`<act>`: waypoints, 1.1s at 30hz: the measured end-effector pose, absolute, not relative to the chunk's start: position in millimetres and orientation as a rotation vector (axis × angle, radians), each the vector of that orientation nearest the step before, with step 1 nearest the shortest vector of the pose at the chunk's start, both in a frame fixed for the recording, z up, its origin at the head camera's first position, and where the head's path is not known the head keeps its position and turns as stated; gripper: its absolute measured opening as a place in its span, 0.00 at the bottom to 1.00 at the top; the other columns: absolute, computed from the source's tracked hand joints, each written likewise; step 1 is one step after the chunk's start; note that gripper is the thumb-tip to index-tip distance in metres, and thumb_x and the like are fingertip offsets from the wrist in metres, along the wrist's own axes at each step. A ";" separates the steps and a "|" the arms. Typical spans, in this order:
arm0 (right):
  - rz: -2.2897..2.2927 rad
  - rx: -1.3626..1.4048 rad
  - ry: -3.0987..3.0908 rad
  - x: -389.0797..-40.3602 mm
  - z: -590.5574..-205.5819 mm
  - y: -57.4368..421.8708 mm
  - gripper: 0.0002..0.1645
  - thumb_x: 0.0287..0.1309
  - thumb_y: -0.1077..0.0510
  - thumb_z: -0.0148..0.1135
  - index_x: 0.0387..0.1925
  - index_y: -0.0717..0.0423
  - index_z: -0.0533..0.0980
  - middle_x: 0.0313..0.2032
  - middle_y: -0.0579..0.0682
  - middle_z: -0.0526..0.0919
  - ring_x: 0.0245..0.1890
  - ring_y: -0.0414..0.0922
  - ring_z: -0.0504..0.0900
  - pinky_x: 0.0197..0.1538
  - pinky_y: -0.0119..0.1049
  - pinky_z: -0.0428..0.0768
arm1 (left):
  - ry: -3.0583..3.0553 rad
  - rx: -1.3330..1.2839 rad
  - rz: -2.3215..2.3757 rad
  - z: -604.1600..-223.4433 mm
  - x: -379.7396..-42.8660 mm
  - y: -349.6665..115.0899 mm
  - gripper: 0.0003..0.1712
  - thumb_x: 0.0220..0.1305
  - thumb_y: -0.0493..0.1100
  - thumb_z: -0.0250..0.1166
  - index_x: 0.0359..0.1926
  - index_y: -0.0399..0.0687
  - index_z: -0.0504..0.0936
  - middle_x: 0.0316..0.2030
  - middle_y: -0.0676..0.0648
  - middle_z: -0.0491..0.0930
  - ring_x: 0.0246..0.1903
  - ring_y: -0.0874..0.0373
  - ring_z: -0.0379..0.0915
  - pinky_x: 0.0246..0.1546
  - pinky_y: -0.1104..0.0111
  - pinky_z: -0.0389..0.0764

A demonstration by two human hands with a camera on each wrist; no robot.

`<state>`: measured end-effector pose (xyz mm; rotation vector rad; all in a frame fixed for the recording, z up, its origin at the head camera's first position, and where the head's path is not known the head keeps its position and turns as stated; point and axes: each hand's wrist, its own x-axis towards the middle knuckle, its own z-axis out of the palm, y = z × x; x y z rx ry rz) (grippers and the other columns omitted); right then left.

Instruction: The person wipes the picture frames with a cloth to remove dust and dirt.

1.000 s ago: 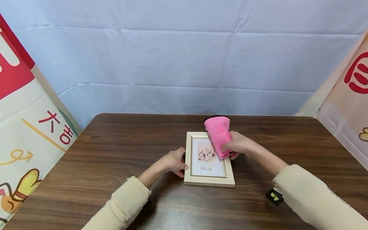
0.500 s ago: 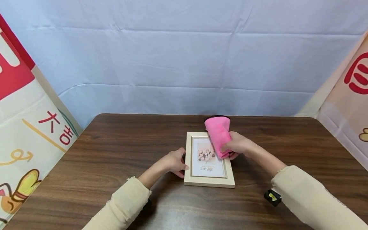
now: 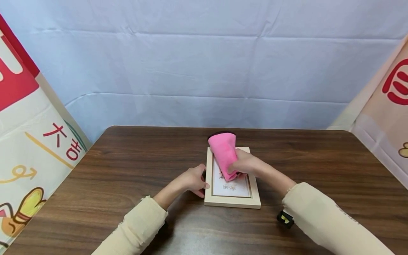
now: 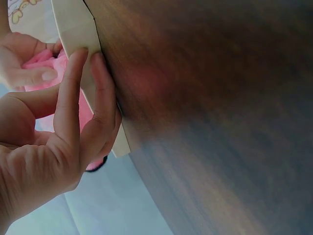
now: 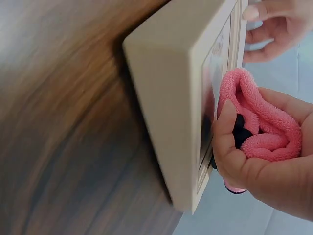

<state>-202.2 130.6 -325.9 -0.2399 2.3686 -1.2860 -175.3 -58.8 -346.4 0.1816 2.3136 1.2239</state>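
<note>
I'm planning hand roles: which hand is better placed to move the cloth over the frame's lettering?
The right hand, I'd judge: it grips the pink cloth over the picture frame, near the lettering. The left hand holds no cloth and touches the frame's left edge.

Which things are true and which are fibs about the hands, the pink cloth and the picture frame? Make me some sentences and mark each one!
1. The right hand holds a folded, fluffy pink cloth. True.
2. The left hand holds the edge of a rectangular, cream-coloured picture frame. True.
3. The frame stands upright. False: it lies flat on the brown wood-grain table.
4. The cloth hides the brown printed words "free style". False: they show just below it in the head view.
5. Both hands hold the cloth. False: only the right hand does.
</note>
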 end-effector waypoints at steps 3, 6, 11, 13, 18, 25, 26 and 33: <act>-1.275 -0.262 2.356 -198.1 -325.7 120.5 0.20 0.39 0.70 0.59 0.38 0.65 0.65 0.23 0.56 0.77 0.19 0.45 0.76 0.19 0.36 0.80 | 2.300 0.185 1.242 -345.2 -173.8 -59.0 0.22 0.54 0.23 0.59 0.50 0.31 0.63 0.28 0.37 0.70 0.20 0.51 0.77 0.20 0.67 0.84; -1.273 -0.264 2.337 -194.0 -326.0 113.4 0.21 0.39 0.70 0.60 0.39 0.65 0.65 0.23 0.56 0.78 0.19 0.45 0.76 0.19 0.34 0.78 | 2.304 0.179 1.244 -342.4 -171.4 -58.4 0.23 0.54 0.23 0.60 0.51 0.31 0.63 0.28 0.38 0.71 0.21 0.49 0.77 0.20 0.66 0.84; -1.264 -0.278 2.341 -191.5 -326.1 110.8 0.21 0.38 0.70 0.60 0.39 0.65 0.65 0.23 0.56 0.78 0.19 0.45 0.75 0.19 0.34 0.78 | 2.315 0.190 1.233 -340.9 -170.0 -58.6 0.24 0.55 0.24 0.60 0.53 0.32 0.63 0.27 0.39 0.71 0.22 0.48 0.77 0.20 0.66 0.84; -1.253 -0.268 2.361 -192.4 -325.8 112.3 0.22 0.38 0.70 0.60 0.39 0.65 0.65 0.24 0.56 0.77 0.20 0.45 0.75 0.20 0.35 0.79 | 2.309 0.185 1.239 -342.4 -170.8 -58.7 0.23 0.55 0.24 0.60 0.52 0.33 0.64 0.27 0.38 0.71 0.22 0.48 0.77 0.20 0.66 0.84; -1.212 -0.221 2.401 -196.0 -324.3 118.4 0.22 0.38 0.69 0.61 0.39 0.65 0.64 0.25 0.56 0.78 0.21 0.46 0.78 0.22 0.38 0.82 | 2.303 0.200 1.237 -347.0 -174.0 -59.9 0.21 0.55 0.23 0.60 0.48 0.32 0.64 0.27 0.38 0.71 0.20 0.51 0.77 0.19 0.67 0.84; -1.229 -0.187 2.393 -200.0 -318.7 136.1 0.22 0.39 0.68 0.59 0.41 0.66 0.64 0.26 0.57 0.77 0.21 0.46 0.79 0.22 0.40 0.82 | 2.323 0.197 1.215 -345.0 -173.6 -59.5 0.21 0.55 0.24 0.60 0.49 0.32 0.64 0.27 0.38 0.72 0.21 0.51 0.77 0.20 0.67 0.84; -1.222 -0.178 2.402 -200.5 -318.0 139.6 0.23 0.39 0.68 0.59 0.41 0.66 0.63 0.26 0.57 0.77 0.21 0.46 0.79 0.21 0.39 0.82 | 2.324 0.195 1.217 -344.0 -173.1 -59.6 0.21 0.55 0.24 0.60 0.49 0.32 0.64 0.27 0.38 0.72 0.21 0.50 0.77 0.20 0.67 0.84; -1.200 -0.115 2.423 -202.5 -314.3 165.8 0.21 0.41 0.66 0.60 0.38 0.67 0.63 0.25 0.57 0.76 0.20 0.45 0.77 0.21 0.37 0.82 | 2.331 0.190 1.207 -345.4 -174.0 -59.5 0.21 0.56 0.25 0.60 0.50 0.33 0.65 0.27 0.39 0.71 0.21 0.51 0.77 0.19 0.67 0.83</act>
